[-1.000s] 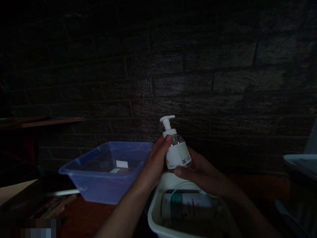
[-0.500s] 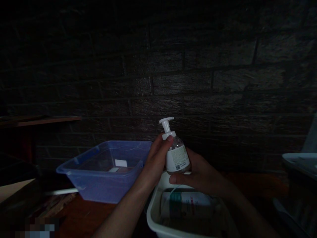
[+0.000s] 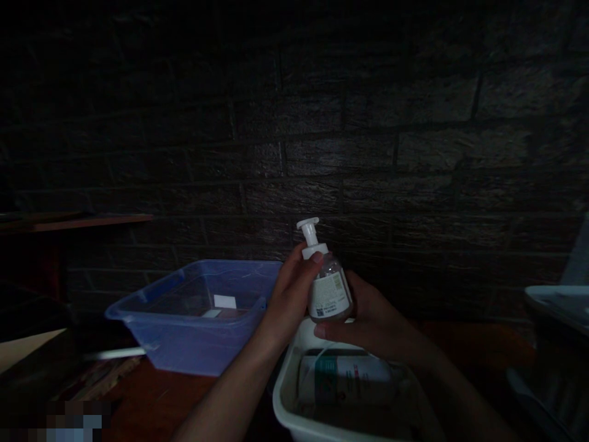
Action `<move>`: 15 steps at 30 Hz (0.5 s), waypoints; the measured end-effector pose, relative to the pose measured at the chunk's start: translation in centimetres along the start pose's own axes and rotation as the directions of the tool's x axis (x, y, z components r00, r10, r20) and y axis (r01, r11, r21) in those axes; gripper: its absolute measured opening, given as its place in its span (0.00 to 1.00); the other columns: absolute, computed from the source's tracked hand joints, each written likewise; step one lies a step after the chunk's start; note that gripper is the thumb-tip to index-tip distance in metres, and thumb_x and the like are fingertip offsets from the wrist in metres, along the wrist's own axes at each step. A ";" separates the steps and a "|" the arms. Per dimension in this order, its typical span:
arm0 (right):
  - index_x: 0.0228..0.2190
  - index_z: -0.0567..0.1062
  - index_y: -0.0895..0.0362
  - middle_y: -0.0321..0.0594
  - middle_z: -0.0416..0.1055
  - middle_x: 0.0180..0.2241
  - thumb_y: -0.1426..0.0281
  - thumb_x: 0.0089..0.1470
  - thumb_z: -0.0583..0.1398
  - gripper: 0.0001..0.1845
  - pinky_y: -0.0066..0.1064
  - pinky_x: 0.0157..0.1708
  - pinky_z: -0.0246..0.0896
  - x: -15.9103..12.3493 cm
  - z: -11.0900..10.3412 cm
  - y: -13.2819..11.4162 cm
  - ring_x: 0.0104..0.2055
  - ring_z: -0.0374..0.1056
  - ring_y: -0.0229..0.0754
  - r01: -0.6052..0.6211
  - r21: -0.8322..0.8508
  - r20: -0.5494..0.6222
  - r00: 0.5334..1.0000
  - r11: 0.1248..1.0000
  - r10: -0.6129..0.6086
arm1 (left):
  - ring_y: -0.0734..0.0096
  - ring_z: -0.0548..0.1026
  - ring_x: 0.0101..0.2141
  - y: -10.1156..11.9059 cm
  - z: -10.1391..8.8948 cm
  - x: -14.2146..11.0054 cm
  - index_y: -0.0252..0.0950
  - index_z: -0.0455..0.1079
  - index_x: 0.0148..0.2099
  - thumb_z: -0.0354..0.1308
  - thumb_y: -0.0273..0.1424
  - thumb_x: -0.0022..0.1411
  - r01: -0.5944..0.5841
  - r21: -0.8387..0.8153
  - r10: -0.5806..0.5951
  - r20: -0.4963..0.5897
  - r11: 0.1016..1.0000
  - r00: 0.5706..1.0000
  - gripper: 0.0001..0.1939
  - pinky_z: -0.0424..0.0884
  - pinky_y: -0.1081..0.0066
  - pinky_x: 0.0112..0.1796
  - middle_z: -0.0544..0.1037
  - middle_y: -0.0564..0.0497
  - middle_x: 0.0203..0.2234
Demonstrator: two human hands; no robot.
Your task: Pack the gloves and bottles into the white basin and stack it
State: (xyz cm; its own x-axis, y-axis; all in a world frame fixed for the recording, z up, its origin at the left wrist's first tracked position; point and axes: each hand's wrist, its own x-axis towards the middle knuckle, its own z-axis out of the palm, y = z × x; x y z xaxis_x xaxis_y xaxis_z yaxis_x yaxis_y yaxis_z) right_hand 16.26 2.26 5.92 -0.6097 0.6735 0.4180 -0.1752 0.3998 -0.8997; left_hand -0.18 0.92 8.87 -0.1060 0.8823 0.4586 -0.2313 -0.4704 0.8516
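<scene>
Both my hands hold a small clear pump bottle with a white pump head and a white label, upright above a white tub. My left hand wraps its left side, thumb near the collar. My right hand cups it from the right and beneath, fingers curled round the base. Inside the white tub lies a larger white bottle with teal print, on its side.
A translucent blue bin stands left of the white tub on a reddish-brown table. A dark brick wall rises close behind. A wooden shelf juts out at far left. A pale tray shows at the right edge.
The bottle has been turned slightly in my hands and lowered a little; its label faces a bit differently. Both hands keep their hold.
</scene>
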 end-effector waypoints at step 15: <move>0.62 0.68 0.50 0.44 0.75 0.55 0.68 0.52 0.74 0.39 0.44 0.54 0.69 0.0 0.2 -0.2 0.55 0.73 0.51 0.010 0.126 0.049 0.999 0.992 -0.016 | 0.63 0.81 0.42 0.5 0.0 -0.1 0.41 0.74 0.55 0.68 0.42 0.63 -0.042 -0.004 0.042 0.022 0.999 0.999 0.20 0.75 0.69 0.41 0.84 0.48 0.47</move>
State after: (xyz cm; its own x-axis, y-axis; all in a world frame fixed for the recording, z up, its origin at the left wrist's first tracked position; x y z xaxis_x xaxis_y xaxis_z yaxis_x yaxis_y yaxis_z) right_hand 16.14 2.10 6.10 -0.6442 0.6353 0.4260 -0.2772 0.3251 -0.9041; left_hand -0.29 0.65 9.25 -0.0942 0.8610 0.4998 -0.2302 -0.5073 0.8305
